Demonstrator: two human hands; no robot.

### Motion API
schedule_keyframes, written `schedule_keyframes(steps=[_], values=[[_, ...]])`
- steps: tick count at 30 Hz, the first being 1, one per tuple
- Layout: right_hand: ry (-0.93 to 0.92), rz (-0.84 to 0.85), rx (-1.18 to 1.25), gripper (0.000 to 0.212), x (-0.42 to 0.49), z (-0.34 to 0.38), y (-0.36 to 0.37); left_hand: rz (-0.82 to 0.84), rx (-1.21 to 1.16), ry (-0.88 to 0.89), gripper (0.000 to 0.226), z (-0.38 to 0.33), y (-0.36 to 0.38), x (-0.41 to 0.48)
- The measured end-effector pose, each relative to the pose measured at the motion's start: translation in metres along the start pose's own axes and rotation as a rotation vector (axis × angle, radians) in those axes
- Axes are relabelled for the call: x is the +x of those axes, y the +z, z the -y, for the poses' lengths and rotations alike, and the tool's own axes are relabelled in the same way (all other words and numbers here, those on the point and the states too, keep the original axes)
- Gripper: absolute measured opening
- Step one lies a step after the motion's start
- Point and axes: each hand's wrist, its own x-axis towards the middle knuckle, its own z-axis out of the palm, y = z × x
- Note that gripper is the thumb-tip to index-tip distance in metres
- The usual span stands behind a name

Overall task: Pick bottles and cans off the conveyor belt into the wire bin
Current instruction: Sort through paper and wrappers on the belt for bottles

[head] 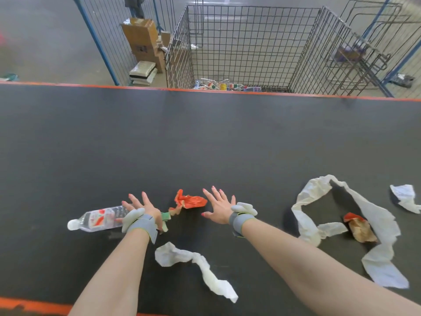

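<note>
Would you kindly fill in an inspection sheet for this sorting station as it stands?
Surface: dark conveyor belt, orange edges.
Job's things: clear plastic bottle lying on its side, cap leftward; wire bin beyond the far edge, sorted bottles at its bottom.
Clutter: red wrapper, white film strips, brown paper scrap.
Hands: left hand open, spread over the bottle's base; right hand open above the belt.
Cables: nothing seen.
Surroundings: cardboard boxes, mesh fencing.

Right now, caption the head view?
Over the belt, left hand and right hand spread open, left by a lying plastic bottle; wire bin beyond.
</note>
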Motion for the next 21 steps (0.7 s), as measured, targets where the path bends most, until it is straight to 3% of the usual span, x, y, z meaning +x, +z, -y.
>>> schedule_keyframes(steps=[4,10,13,16,21], values=[[0.001,-0.009,0.008,0.079,0.001,0.003,-0.001,-0.021,0.137,0.005,0.114,0.011,0.002,0.008],[0.023,-0.019,-0.005,0.080,0.002,-0.006,-0.002,-0.021,0.185,0.108,0.056,0.000,0.021,0.014],[0.050,-0.033,0.002,0.080,0.005,-0.016,-0.010,0.034,0.189,0.215,0.053,-0.027,0.014,0.002],[0.091,-0.058,0.035,0.078,0.013,-0.027,-0.022,0.032,0.042,0.288,0.057,-0.059,-0.007,-0.010],[0.144,-0.067,0.073,0.077,0.028,-0.046,-0.052,0.215,-0.492,0.273,0.059,-0.098,-0.039,-0.006]])
